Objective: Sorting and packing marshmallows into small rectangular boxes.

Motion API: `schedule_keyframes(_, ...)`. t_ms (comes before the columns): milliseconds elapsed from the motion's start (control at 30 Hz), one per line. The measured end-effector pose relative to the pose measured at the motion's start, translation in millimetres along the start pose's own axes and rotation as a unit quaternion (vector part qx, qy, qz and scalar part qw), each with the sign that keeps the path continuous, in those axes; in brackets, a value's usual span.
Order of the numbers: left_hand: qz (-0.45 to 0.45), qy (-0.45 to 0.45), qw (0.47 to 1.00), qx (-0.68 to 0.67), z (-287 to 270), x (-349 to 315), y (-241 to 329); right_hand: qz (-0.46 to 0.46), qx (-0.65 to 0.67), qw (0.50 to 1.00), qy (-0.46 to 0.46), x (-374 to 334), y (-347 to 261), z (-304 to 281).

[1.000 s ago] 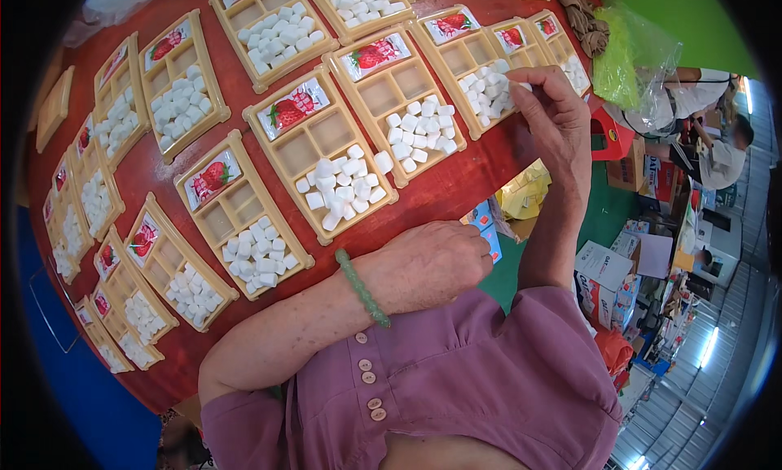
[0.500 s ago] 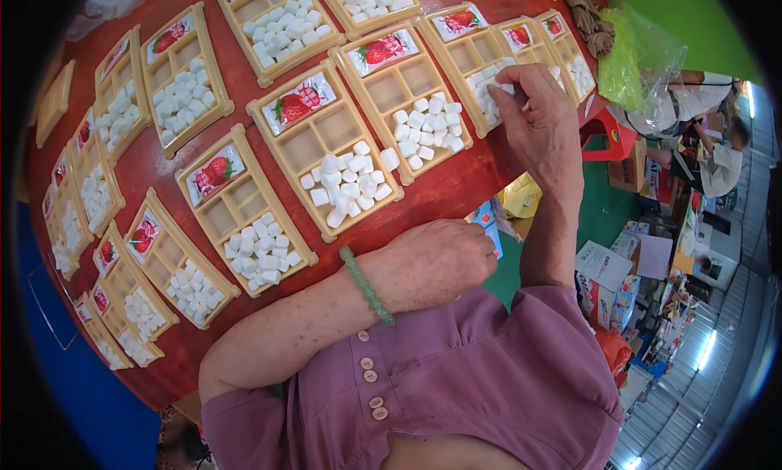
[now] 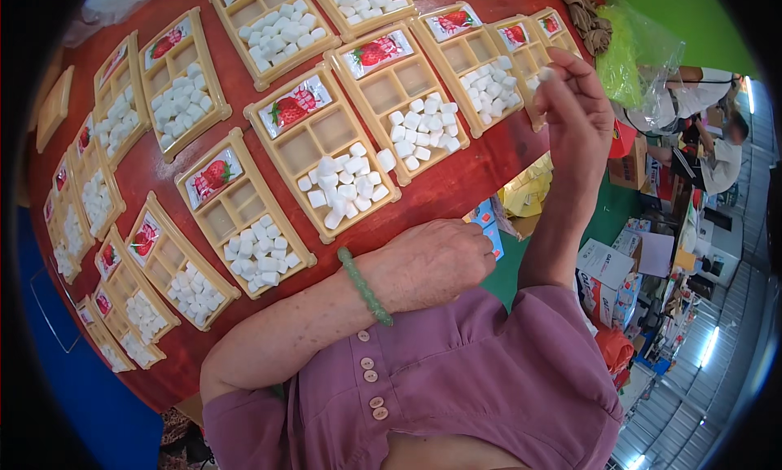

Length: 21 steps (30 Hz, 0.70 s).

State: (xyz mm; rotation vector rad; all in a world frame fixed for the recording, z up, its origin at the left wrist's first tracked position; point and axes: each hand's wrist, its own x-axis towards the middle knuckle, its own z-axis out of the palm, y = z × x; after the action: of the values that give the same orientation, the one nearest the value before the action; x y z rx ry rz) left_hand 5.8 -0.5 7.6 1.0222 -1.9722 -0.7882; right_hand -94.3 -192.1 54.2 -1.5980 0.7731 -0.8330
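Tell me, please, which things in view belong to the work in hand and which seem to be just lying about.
In the work:
Beige trays
Strawberry-pictured packets in the trays
White pieces, one apparently pinched in the right hand

Seemingly just lying about:
Yellow-green plastic bag
Brown bundle
Cartons at right

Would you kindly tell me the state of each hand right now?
Left hand: palm hidden, so its grip cannot be told.
Right hand: closed, pinching a white piece.
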Motion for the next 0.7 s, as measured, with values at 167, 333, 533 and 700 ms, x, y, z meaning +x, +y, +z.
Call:
schedule_keyframes(167,0.001,-0.004,1.000,-0.002,0,0,-1,0.083,0.324,0.942,-0.017,8,13,-23)
schedule_keyframes(333,0.001,-0.006,1.000,0.006,0,0,0,0.104,0.063,0.988,-0.094,-4,6,-21)
schedule_keyframes(533,-0.003,-0.001,1.000,0.003,0,0,0,-0.098,-0.347,0.930,-0.077,-15,5,13)
schedule_keyframes(700,-0.003,0.004,1.000,-0.004,1,-1,0,-0.077,-0.406,0.909,-0.057,-15,2,22)
